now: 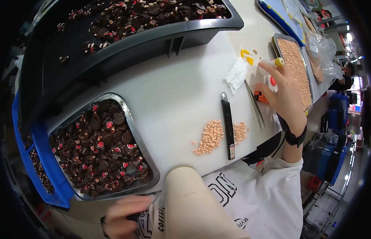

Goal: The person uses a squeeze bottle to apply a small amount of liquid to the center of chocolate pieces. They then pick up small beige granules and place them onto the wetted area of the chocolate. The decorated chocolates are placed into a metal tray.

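My right hand (287,95) reaches over the right side of the white table, thumb and index finger apart. The hand is beside a small pale bottle with a yellow-green cap (279,61); whether it touches the bottle I cannot tell. Below the fingers lie an orange piece (260,96) and metal tweezers (255,104). Smeared by motion, my left hand (127,213) is low at the table's front edge, just below a metal tray (156,175) of dark brown parts with red-and-white tops. Its fingers are unclear. A black utility knife (227,125) lies between two piles of small peach-coloured pieces (211,137).
At the back left stands a large black bin (133,49) with more dark parts. Blue bins (54,167) are at far left. A tray of peach pieces (295,63), a white wipe (236,75) and yellow bits (247,57) are at right. A beige cylinder (187,195) juts up in front.
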`<state>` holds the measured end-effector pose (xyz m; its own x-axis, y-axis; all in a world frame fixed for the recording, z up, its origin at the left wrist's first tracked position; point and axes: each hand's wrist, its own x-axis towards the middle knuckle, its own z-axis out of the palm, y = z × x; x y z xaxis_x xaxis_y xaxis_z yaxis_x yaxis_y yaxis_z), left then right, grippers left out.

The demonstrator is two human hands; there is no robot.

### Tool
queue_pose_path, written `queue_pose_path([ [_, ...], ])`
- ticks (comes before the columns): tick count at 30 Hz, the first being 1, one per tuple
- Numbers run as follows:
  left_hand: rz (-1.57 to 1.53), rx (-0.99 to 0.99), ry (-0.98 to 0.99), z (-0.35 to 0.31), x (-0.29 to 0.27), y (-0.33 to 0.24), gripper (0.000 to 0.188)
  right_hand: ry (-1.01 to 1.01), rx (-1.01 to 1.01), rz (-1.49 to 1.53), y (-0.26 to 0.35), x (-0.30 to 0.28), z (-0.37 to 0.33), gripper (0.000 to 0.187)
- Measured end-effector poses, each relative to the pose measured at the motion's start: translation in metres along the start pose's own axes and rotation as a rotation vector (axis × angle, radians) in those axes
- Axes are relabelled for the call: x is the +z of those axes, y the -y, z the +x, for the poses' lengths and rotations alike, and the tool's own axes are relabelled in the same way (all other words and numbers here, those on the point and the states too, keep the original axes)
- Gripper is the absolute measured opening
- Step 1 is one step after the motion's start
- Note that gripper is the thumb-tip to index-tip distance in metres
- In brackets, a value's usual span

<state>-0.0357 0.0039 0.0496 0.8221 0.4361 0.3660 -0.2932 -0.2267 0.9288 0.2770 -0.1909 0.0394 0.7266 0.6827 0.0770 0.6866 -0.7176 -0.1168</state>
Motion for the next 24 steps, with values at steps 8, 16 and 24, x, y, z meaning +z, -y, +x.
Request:
queue_pose_path([
  [8,0.758,-0.286,0.135,0.011,-0.023,0.01,0.041,-0.458,-0.074,0.286,0.055,-0.035,-0.061,0.073],
  [16,0.898,-0.257,0.377,0.024,0.0,0.017,0.03,-0.449,-0.601,1.32,0.114,-0.005,-0.066,0.046],
  [24,0.799,-0.27,0.263,0.027,-0.007,0.016,0.022,-0.458,-0.556,1.209,0.111,0.001,-0.077,0.048],
])
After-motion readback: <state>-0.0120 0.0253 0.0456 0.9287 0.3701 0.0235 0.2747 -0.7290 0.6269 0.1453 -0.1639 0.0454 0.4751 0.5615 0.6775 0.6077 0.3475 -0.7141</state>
